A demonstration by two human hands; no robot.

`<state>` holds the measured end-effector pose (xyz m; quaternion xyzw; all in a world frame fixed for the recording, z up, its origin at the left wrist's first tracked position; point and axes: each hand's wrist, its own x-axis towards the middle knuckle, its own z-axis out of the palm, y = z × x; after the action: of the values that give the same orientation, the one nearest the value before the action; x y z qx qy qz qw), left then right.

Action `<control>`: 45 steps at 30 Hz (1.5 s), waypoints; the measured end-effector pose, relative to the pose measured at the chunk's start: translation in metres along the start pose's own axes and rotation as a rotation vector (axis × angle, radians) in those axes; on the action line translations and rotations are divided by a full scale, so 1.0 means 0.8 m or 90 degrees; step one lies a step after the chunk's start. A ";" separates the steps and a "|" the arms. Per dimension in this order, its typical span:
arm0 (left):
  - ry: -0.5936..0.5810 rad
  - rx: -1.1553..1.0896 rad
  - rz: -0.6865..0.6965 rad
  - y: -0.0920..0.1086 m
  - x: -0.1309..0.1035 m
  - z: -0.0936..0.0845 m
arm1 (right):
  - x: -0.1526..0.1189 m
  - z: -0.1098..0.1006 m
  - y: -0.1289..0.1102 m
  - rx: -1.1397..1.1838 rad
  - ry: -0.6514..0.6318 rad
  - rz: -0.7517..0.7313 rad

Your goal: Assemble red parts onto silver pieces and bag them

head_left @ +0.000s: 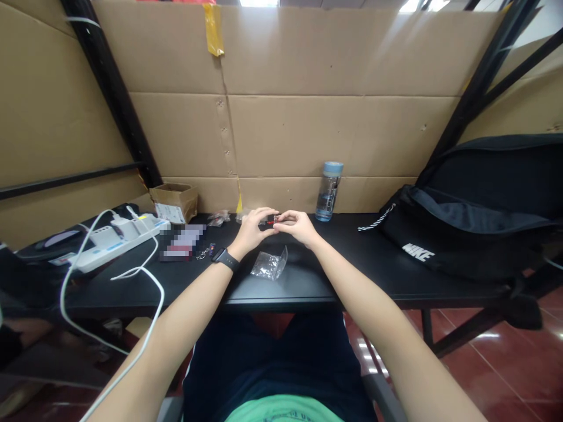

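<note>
Above the black table, my left hand [254, 231] and my right hand [296, 227] meet at their fingertips around a small red item [275, 220]. Both hands have thumb and fingers pinched on it; its exact shape is too small to tell. A dark watch is on my left wrist. Just below the hands, a clear plastic bag [267, 265] lies on the table. Behind my left hand are small clear packets [219, 218]. Left of the watch lies a small keyring-like item [204, 252].
A water bottle [329, 191] stands behind my right hand. On the right sits a black backpack [457, 240]. To the left are an open cardboard box [188, 202], a white power strip [118, 241], a blurred-out flat item [183, 241] and a white cable [160, 287] crossing my left forearm.
</note>
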<state>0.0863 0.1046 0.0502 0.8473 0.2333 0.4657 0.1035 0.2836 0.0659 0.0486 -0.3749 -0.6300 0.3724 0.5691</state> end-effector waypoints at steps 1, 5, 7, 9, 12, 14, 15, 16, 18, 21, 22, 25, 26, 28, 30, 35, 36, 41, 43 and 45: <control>-0.001 0.003 -0.002 0.000 0.000 0.000 | 0.000 0.000 -0.001 -0.005 -0.002 -0.001; -0.010 0.008 -0.007 0.003 -0.001 0.000 | 0.001 -0.003 -0.002 -0.043 0.012 -0.001; -0.017 0.012 -0.002 0.006 -0.001 0.001 | 0.002 -0.004 -0.003 -0.061 0.017 -0.019; -0.022 0.023 0.002 0.009 -0.001 0.001 | 0.002 -0.005 -0.002 -0.085 0.016 -0.040; -0.026 0.052 -0.005 0.012 -0.001 0.002 | 0.003 -0.006 0.001 -0.139 0.012 -0.049; -0.031 0.076 -0.007 0.012 -0.002 0.004 | 0.005 -0.008 0.003 -0.173 0.003 -0.040; -0.033 0.087 -0.008 0.011 -0.002 0.005 | 0.006 -0.010 0.005 -0.188 -0.002 -0.035; -0.033 0.098 -0.010 0.010 -0.002 0.005 | 0.008 -0.013 0.006 -0.201 -0.003 -0.031; -0.028 0.116 -0.023 0.007 -0.003 0.006 | 0.010 -0.020 0.009 -0.227 0.006 -0.026; -0.044 0.129 -0.056 0.005 -0.004 0.007 | 0.013 -0.030 0.012 -0.278 0.021 -0.031; -0.060 0.129 -0.065 0.005 -0.004 0.007 | 0.013 -0.032 0.012 -0.298 0.017 -0.037; -0.107 0.128 -0.078 0.008 -0.006 0.006 | 0.013 -0.033 0.014 -0.359 0.000 -0.071; -0.114 0.128 -0.080 0.010 -0.007 0.007 | 0.013 -0.031 0.014 -0.376 -0.004 -0.083; -0.120 0.133 -0.082 0.011 -0.009 0.008 | 0.012 -0.027 0.015 -0.402 -0.010 -0.099; -0.127 0.144 -0.091 0.012 -0.010 0.009 | 0.011 -0.021 0.015 -0.426 -0.019 -0.116; -0.149 0.169 -0.112 0.007 -0.011 0.014 | 0.011 -0.018 0.018 -0.502 -0.027 -0.162; -0.147 0.172 -0.114 0.005 -0.011 0.014 | 0.012 -0.021 0.020 -0.521 -0.023 -0.163; -0.108 0.184 -0.178 -0.023 -0.007 0.006 | 0.017 -0.043 0.033 -0.627 -0.011 -0.100; -0.092 0.193 -0.221 -0.040 -0.006 -0.002 | 0.020 -0.053 0.038 -0.649 -0.008 -0.067; -0.097 0.196 -0.260 -0.059 -0.007 -0.011 | 0.021 -0.062 0.042 -0.657 0.003 -0.045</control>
<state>0.0619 0.1422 0.0323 0.8211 0.4590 0.3293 0.0823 0.3338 0.0978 0.0297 -0.5863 -0.7426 -0.0074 0.3236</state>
